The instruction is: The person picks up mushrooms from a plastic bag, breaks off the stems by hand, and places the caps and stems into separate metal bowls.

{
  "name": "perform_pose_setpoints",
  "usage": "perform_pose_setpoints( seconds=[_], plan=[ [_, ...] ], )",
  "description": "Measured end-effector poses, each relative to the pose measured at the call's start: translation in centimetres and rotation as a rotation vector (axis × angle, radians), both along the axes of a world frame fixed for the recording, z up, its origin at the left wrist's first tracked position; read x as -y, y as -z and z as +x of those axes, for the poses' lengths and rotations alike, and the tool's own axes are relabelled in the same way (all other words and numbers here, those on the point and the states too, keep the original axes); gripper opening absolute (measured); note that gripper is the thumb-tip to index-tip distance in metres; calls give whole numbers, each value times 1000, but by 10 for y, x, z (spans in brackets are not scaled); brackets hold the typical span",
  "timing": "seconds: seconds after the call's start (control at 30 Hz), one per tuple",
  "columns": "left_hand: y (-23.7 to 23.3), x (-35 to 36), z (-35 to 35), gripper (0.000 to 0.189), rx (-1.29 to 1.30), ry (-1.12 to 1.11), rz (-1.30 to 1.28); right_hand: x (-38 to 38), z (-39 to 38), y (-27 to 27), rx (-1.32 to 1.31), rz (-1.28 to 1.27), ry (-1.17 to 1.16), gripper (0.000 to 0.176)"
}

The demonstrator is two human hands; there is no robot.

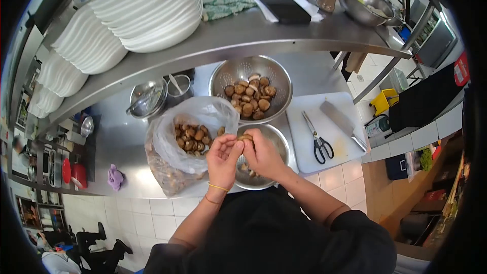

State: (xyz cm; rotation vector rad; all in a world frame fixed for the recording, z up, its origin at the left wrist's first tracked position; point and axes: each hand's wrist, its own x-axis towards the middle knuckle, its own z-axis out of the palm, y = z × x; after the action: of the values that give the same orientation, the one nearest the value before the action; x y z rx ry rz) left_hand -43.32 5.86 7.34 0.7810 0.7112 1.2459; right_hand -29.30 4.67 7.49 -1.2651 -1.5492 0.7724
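A brown mushroom (245, 137) is pinched between the fingers of both my hands, above the left rim of a steel bowl (288, 148). My left hand (223, 156) has its fingers closed on one side of it, and my right hand (262, 153) grips the other side. Small pale pieces (245, 167) lie in the bowl, partly hidden by my right hand. To the left stands a clear plastic bag (167, 134) with many brown mushrooms (192, 138) inside. Behind the bowl, a steel colander (221, 73) holds more mushrooms (252, 96).
On the right, black-handled scissors (319, 144) and a cleaver (341, 122) lie on a white cutting board (304, 116). Steel containers (148, 96) stand at the left, near a purple cloth (115, 177). Stacked white plates (152, 15) and a phone (282, 6) rest on the raised shelf (243, 38).
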Motion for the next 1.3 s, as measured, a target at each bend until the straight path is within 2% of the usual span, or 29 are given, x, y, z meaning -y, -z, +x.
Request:
perform_pose_setpoints(
  seconds=[0.07, 0.13, 0.23, 0.37, 0.4, 0.47, 0.57, 0.67, 0.73, 0.8, 0.83, 0.87, 0.93, 1.0, 1.03, 1.07, 1.1, 1.13, 1.17, 1.2, 1.23, 1.3],
  plan=[
    [-3, 2, 0, 20, -241, -43, 147, 2, -2, 6, 31, 46, 20, 24],
    [0, 2, 0, 22, -249, -66, 130, 2, -1, 8, 43, 8, 13, 24],
    [1, -1, -4, 20, -192, -48, 109, -3, 7, 3, -132, -57, -122, 28],
    [4, -2, -5, 19, -118, -49, 31, -3, 7, 2, -251, -95, -122, 32],
    [2, -1, -6, 18, -84, -30, -15, -3, 10, 2, -253, -98, -122, 32],
    [2, -2, -9, 17, -55, -12, -65, -5, 19, -2, 9, -204, -160, 32],
    [13, -6, -15, 14, 59, 99, -172, -5, 20, -2, -30, -219, -212, 27],
    [22, -4, -5, 14, -88, 86, -88, -1, 17, 4, 34, -190, -108, 25],
    [24, -5, 7, 17, -343, 54, 203, 0, 16, 9, 75, -216, -91, 24],
    [27, -12, 13, 16, -330, 45, 209, 0, 18, 20, 39, -179, -4, 25],
    [16, -17, 16, 17, -505, 61, 315, -3, 19, 30, 37, -73, 23, 28],
    [10, -23, 20, 18, -680, 78, 422, -3, 26, 36, 37, -74, 19, 28],
    [11, -42, 32, 16, -662, 16, 472, -5, 34, 29, -20, -177, 70, 36],
    [10, -67, 39, 23, -657, -140, 464, -7, 37, 25, -85, -164, 75, 41],
    [7, -81, 38, 23, -660, -142, 465, -8, 37, 23, -52, -127, 132, 43],
    [3, -96, 33, 26, -771, -218, 529, -8, 38, 22, -20, -89, 192, 44],
    [0, -108, 26, 31, -880, -295, 594, -8, 42, 18, 42, -214, 151, 40],
    [1, -119, 6, 34, -1009, -214, 616, -7, 47, 24, 41, -208, 153, 40],
    [-16, -122, -11, 33, -1338, 7, 468, -4, 52, 36, 175, -120, 66, 36],
    [-7, -130, -27, 31, -1669, 167, 428, -2, 55, 45, 308, -34, -16, 33],
    [20, -136, -46, 29, -1878, 234, 499, 0, 56, 47, 307, -35, -3, 33],
    [61, -139, -70, 28, -2065, 418, 476, 8, 53, 50, 228, -169, -52, 27]
  ],
)
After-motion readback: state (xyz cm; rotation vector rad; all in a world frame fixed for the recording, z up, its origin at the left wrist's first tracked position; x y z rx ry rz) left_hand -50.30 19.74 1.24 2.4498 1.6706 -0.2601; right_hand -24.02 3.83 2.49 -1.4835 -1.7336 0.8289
